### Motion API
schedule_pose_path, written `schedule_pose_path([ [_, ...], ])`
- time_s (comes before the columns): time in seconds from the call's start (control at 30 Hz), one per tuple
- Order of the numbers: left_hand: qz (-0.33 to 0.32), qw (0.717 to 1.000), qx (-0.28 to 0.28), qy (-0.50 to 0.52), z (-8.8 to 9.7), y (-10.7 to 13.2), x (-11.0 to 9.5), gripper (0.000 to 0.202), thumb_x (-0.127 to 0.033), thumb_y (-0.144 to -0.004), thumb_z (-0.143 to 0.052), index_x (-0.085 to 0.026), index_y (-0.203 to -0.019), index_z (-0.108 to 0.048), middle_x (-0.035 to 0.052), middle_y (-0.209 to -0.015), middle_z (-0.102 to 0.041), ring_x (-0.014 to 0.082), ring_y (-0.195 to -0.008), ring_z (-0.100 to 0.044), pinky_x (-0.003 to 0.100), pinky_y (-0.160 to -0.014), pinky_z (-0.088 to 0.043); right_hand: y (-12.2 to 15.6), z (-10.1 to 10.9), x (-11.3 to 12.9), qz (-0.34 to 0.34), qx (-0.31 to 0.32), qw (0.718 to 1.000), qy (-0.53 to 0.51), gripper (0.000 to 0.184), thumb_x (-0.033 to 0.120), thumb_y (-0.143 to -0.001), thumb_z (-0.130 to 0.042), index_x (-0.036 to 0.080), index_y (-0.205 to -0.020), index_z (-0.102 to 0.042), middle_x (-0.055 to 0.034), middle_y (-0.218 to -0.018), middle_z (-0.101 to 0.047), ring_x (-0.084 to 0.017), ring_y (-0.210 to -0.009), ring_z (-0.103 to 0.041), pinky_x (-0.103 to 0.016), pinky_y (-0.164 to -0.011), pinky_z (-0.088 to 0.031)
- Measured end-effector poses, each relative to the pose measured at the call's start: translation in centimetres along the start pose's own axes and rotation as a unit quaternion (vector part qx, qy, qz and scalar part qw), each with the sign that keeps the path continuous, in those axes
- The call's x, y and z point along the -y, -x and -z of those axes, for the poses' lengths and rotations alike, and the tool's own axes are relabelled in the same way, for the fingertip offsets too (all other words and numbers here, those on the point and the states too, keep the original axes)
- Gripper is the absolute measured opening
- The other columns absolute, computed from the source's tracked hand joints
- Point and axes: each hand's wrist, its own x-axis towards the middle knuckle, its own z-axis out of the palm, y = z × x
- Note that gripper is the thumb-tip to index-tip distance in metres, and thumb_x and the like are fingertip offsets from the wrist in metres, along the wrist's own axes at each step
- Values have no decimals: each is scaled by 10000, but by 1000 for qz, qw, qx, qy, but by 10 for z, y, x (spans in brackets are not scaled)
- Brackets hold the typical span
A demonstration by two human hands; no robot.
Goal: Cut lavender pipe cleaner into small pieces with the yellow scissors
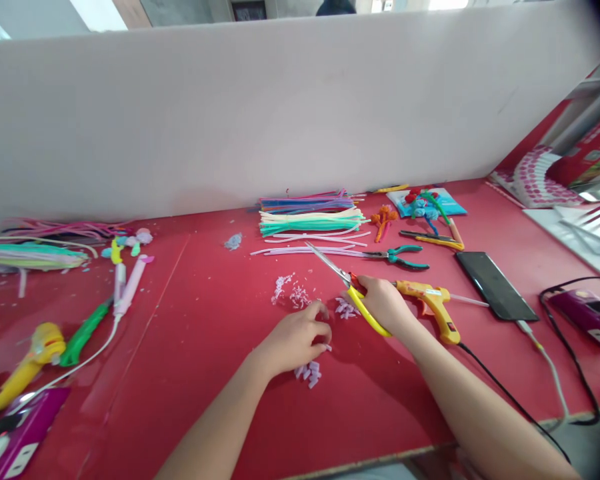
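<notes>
L hand (295, 340) half-curled over lilac cut bits (309, 373) on table (205, 347), hold unclear | R hand (383, 303) grips yellow scissors (350, 280), blades apart, just beside | red box (590, 150) print blurred

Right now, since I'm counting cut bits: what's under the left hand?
A few pale lilac bits stick out from under the left hand, lying on the red table. Whatever lies beneath the palm itself is covered.
</notes>
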Motion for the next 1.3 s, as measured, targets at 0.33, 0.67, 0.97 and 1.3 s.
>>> schedule_pose_path([
  [0.33,99,935,-199,277,3,-9,-1,115,-280,-698,-522,-176,-710,-571,16,-760,-519,125,-655,-460,235,-623,-359,16,9,24,42,103,959,-262,205,344,-676,-460,149,-647,-519,35,-496,-450,-74,-454,-405,-173,-432,-273],
  [0.67,94,926,-205,303,4,-9,-6,86,-242,-679,-524,-165,-680,-564,1,-673,-494,104,-585,-418,213,-548,-328,22,-2,33,60,96,940,-321,126,259,-657,-439,147,-630,-491,48,-496,-406,-65,-460,-379,-164,-421,-268],
  [0.97,113,937,-220,247,-7,-10,-7,74,-192,-687,-498,-181,-718,-564,-21,-641,-478,88,-520,-369,205,-495,-281,22,-17,31,91,25,968,-231,137,295,-666,-452,175,-605,-430,51,-495,-404,-66,-453,-361,-170,-423,-227],
  [1.3,162,751,-309,560,1,-10,5,168,-304,-684,-560,-161,-766,-529,-44,-569,-455,15,-376,-236,168,-361,-141,25,-6,26,86,-17,995,-46,322,512,-681,-469,193,-716,-455,-3,-611,-551,-120,-543,-507,-202,-484,-256],
])
